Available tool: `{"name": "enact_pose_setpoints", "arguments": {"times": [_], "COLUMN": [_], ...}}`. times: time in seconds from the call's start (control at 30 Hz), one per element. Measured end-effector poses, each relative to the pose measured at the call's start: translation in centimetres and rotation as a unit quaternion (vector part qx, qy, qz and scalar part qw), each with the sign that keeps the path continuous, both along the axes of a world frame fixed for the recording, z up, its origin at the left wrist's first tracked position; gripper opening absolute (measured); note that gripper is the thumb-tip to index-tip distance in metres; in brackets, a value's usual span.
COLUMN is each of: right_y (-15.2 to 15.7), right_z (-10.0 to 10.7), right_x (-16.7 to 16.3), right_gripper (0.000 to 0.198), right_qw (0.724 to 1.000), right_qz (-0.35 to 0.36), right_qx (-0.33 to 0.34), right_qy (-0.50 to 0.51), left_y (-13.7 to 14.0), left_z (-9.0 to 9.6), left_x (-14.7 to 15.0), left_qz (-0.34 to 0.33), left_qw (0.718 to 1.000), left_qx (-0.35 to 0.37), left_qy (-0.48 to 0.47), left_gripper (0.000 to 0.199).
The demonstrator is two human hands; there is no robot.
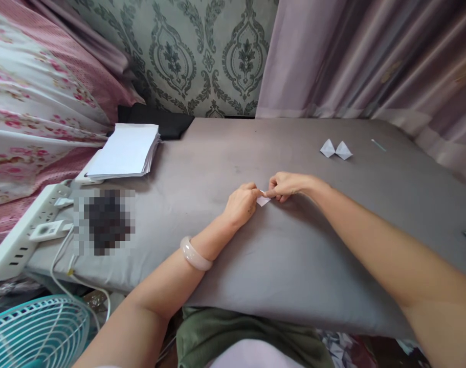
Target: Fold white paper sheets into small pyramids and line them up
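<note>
Near the middle of the cloth-covered table, a small piece of folded white paper is pinched between both hands. My left hand has its fingers closed on the paper's left side, and a pale bangle circles that wrist. On the other side, my right hand is closed with its fingertips pressed on the paper's right edge. The fingers cover much of the paper, so its full shape is hidden. Two folded white paper pieces stand side by side farther back to the right.
A stack of white paper lies at the back left, by a black folded item. A power strip with cables runs along the left edge, above a teal fan. A thin stick lies far right. Curtains border both sides.
</note>
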State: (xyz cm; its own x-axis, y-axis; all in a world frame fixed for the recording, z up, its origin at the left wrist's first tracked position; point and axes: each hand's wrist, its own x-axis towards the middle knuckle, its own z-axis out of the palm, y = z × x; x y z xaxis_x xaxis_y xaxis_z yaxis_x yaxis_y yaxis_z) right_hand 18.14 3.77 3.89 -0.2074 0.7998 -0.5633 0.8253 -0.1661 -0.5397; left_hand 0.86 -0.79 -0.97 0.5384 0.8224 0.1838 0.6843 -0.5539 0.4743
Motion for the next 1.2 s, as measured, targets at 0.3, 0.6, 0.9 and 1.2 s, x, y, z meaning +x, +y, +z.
{"name": "enact_pose_setpoints", "arguments": {"times": [0.3,0.6,0.9,1.2], "right_y": [-1.7,-1.2,0.8,0.8], "right_z": [-0.8,-0.3,0.2,2.1], "right_x": [2.0,0.9,-1.1,-2.6], "right_gripper": [0.027,0.027,0.025,0.009], "right_qw": [0.991,0.998,0.992,0.970], "right_qz": [-0.043,-0.051,0.041,0.124], "right_qx": [0.021,0.014,-0.001,0.018], "right_qy": [0.127,0.041,-0.116,-0.207], "left_y": [0.1,0.6,1.3,1.3], "left_z": [0.3,-0.5,-0.7,-0.9], "left_x": [0.0,0.0,-0.1,-0.3], "left_qz": [-0.022,-0.023,0.095,0.128], "left_qw": [0.998,1.000,0.987,0.984], "left_qx": [0.018,0.003,-0.104,-0.102], "left_qy": [0.049,0.001,-0.076,-0.072], "left_gripper": [0.038,0.035,0.022,0.017]}}
